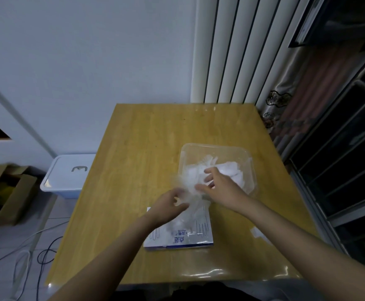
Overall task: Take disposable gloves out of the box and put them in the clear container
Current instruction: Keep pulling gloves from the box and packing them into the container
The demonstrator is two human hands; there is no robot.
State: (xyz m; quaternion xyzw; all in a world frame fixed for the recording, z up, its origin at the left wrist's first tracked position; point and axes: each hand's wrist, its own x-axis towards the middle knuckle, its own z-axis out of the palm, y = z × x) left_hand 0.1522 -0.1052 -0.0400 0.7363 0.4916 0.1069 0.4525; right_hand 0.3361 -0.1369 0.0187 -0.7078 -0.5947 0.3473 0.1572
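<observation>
Gloves [184,187], a wispy bunch of thin, translucent film, hang crumpled between my two hands, just at the near-left corner of the clear container [216,146]. From here the tub lies ahead and to the right of the bunch, so the drop wants a short carry that way. My right hand [217,187] is the nearer one. It already reaches over the container's near rim with its fingers spread and loose against the film. My left hand [168,206] looks curled around the bunch's lower end, though motion blur softens it. The bunch is limp and shapeless, with no firm long axis I can read. Inside the container sits a white, rumpled pile of gloves [231,171]; its walls are glossy, rounded plastic. The glove box [199,234], flat blue-and-white cardboard, lies just behind my hands. All of it rests on a yellow wooden table [123,170] under a shiny clear sheet.
</observation>
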